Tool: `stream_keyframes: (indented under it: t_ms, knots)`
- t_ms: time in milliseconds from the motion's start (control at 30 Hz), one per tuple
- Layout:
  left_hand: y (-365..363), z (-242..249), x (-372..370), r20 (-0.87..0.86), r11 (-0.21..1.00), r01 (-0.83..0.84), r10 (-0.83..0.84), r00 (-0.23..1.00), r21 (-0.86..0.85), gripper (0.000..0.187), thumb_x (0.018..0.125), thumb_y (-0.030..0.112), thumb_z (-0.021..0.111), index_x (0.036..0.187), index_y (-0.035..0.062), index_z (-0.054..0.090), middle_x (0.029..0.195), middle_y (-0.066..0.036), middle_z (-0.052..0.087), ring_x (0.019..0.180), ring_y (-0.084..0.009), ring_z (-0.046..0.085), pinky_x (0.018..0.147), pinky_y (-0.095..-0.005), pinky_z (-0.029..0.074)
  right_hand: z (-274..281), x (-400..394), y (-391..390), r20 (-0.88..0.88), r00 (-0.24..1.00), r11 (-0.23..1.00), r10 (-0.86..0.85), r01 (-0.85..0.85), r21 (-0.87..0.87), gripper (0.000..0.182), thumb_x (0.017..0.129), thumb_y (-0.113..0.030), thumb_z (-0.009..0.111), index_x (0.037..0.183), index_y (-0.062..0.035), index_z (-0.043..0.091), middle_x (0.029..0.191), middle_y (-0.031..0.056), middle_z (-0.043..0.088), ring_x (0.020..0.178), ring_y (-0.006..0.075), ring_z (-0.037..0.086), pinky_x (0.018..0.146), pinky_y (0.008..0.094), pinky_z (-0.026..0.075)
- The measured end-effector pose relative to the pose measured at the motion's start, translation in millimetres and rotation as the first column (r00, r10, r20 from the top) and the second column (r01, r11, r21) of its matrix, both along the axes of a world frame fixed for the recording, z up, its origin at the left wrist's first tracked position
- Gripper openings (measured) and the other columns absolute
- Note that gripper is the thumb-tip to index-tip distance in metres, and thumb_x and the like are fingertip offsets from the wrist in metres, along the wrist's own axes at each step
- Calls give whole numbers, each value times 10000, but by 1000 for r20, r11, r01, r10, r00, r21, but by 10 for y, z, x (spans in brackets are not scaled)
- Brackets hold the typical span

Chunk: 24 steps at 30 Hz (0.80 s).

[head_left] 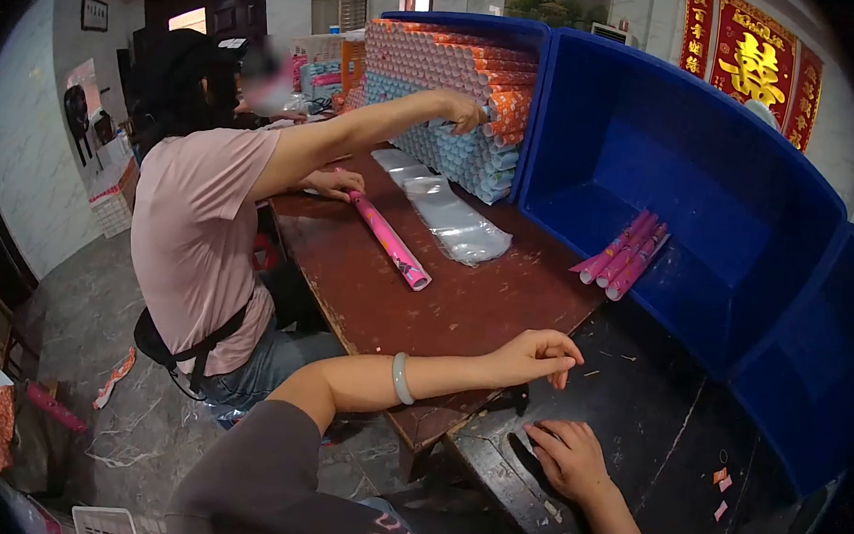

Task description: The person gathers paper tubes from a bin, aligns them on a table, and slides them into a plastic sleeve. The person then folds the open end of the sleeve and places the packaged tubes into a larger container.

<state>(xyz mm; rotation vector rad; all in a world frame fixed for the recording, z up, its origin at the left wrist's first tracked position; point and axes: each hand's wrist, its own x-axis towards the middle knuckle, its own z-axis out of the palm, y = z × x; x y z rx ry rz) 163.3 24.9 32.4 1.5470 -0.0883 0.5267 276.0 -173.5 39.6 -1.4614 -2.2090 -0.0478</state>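
My left hand (pixel 537 358), with a pale bangle (pixel 402 379) on its wrist, hovers over the near corner of the brown table (pixel 322 259). Its fingers are loosely bent and hold nothing. On the edge of the black table (pixel 636 414) rests my right hand (pixel 569 461), fingers stretched out and holding nothing. Beyond my hands, several pink patterned tubes (pixel 624 257) lie in a blue bin (pixel 646 164), their ends over its front edge.
At left, a co-worker (pixel 205 219) has one hand on a pink tube (pixel 389 239) and the other at stacked orange and blue tubes (pixel 440 97). Clear plastic sleeves (pixel 455 224) lie on the brown table. Small paper scraps (pixel 723 481) dot the black table.
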Motion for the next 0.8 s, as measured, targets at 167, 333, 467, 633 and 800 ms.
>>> stream_keyframes:
  t_ms: [167, 333, 467, 633, 800]
  knots:
    - [4, 11, -5, 0, 1000, -6, 6, 1000, 20, 194, 984, 152, 541, 1118, 21, 594, 808, -47, 670, 750, -104, 643, 682, -256, 507, -1, -2, 6, -7, 1000, 1000, 14, -14, 9, 355, 803, -87, 668, 1156, -105, 647, 1064, 82, 614, 958, 272, 588, 829, 381, 447]
    - [18, -9, 3, 4, 1000, 0, 0, 1000, 7, 193, 984, 151, 540, 1119, 24, 595, 807, -45, 669, 752, -101, 641, 681, -250, 506, 2, -3, 3, -3, 1000, 1000, 16, -16, 14, 356, 802, -88, 672, 1157, -105, 648, 1068, 81, 614, 958, 269, 589, 829, 380, 447]
    - [-5, 22, -15, 5, 1000, 16, -16, 1000, -21, 195, 984, 156, 543, 1119, 26, 595, 807, -44, 669, 754, -100, 642, 684, -252, 507, 14, -10, 2, -7, 1000, 1000, 12, -12, 2, 354, 803, -92, 672, 1156, -107, 648, 1073, 75, 614, 963, 265, 588, 832, 378, 445]
    - [2, 8, -5, -11, 1000, 7, -7, 1000, 20, 199, 984, 163, 544, 1123, 29, 594, 810, -45, 669, 756, -101, 642, 689, -257, 508, 1, 7, 8, -3, 1000, 1000, 17, -17, 10, 357, 804, -92, 672, 1159, -111, 646, 1080, 72, 615, 972, 264, 584, 841, 378, 440]
    - [-4, 15, -3, -4, 1000, 8, -8, 1000, -3, 197, 984, 159, 545, 1121, 27, 592, 807, -47, 667, 754, -104, 640, 685, -258, 507, -41, 31, 16, -6, 1000, 1000, 26, -26, 14, 357, 806, -82, 664, 1162, -100, 641, 1080, 77, 614, 967, 263, 580, 830, 381, 436]
